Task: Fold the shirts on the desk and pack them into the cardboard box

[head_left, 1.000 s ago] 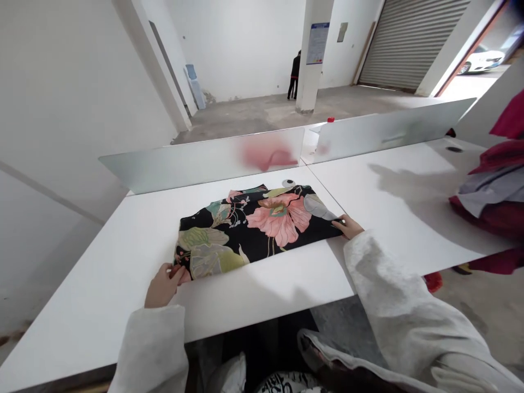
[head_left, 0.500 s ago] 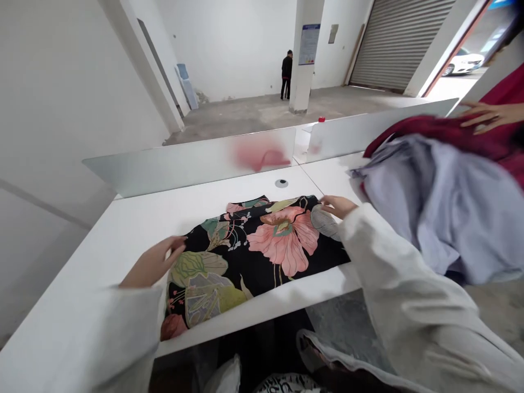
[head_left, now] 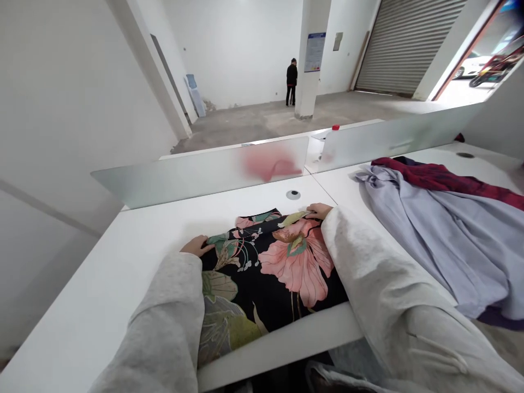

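Observation:
A black garment [head_left: 245, 273] printed with large pink, green and olive flowers lies folded on the white table [head_left: 176, 218] in front of me. A narrow flap of it sticks out along its far edge. My left hand [head_left: 198, 246] is closed on its far left corner, with the fingertips partly hidden against the cloth. My right hand [head_left: 319, 210] pinches its far right edge. The grey sleeves over both forearms cover part of the garment's sides.
On the right lie a pale lilac garment [head_left: 429, 234] and a dark red garment [head_left: 454, 183]. Frosted dividers [head_left: 196, 174] run behind the table, near a cable hole [head_left: 293, 195]. A red-capped bottle [head_left: 334, 130] stands beyond. A person [head_left: 291, 82] stands by a pillar [head_left: 310, 71].
Both my hands have moved inward along the floral garment's far edge. The lilac and red garments, held up by another person's hand before, now lie on the table; that hand is gone from view.

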Motion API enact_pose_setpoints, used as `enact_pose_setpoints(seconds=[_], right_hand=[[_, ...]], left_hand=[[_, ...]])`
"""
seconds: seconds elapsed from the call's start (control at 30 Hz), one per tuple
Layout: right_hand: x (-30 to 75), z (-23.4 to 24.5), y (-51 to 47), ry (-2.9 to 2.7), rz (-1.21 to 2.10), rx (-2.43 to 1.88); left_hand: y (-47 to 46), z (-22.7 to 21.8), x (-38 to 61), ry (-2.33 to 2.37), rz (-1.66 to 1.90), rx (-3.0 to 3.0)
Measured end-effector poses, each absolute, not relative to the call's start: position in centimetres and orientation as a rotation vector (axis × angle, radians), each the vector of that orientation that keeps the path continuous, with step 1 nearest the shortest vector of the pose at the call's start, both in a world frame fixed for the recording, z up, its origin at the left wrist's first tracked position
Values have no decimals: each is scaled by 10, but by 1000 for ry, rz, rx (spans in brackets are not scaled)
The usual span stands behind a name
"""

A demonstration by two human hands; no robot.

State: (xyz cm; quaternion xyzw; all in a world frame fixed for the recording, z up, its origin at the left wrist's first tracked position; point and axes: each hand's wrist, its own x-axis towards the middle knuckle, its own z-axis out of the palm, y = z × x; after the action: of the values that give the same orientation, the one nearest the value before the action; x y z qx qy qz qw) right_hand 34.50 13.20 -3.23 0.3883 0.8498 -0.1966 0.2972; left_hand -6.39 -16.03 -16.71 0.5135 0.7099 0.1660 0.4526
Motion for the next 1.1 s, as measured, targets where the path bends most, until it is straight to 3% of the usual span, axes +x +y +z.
enact_pose_setpoints(seconds=[0.23,0.5,1.1], right_hand=[[351,-27,134,2215,-621,1048],[351,-27,130,2335,-780,1131],[345,-30,131,2182,-1273,1342]], left_hand=[[-160,-160,-69,1643,406,1123],[-158,-138,-78,1550,671,1004],[-141,-181,-53,1733,724,1216]])
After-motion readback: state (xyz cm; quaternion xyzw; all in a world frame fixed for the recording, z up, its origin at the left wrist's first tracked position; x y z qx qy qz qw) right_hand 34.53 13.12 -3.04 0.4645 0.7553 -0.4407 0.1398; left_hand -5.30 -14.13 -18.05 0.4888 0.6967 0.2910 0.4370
